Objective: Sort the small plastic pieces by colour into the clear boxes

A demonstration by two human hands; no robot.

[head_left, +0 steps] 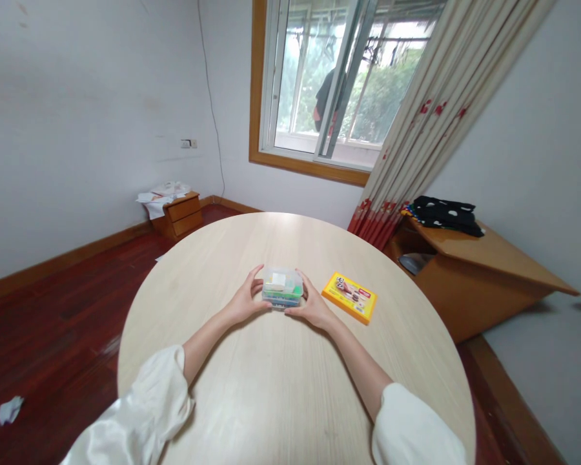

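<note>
A small clear plastic box (pixel 282 286) with coloured pieces inside rests near the middle of the round pale wooden table (pixel 252 400). My left hand (pixel 246 299) curls around the box's left side, fingers wrapped on its edge. My right hand (pixel 311 303) grips the right side the same way. A flat yellow packet (pixel 349 297) lies on the table just right of my right hand, not touched.
A low wooden cabinet (pixel 469 271) with folded black spotted cloth (pixel 443 213) stands to the right. A small wooden drawer unit (pixel 177 213) with papers sits by the far left wall. Curtain (pixel 430 123) hangs beside the window. Scrap paper (pixel 10 409) lies on the dark floor.
</note>
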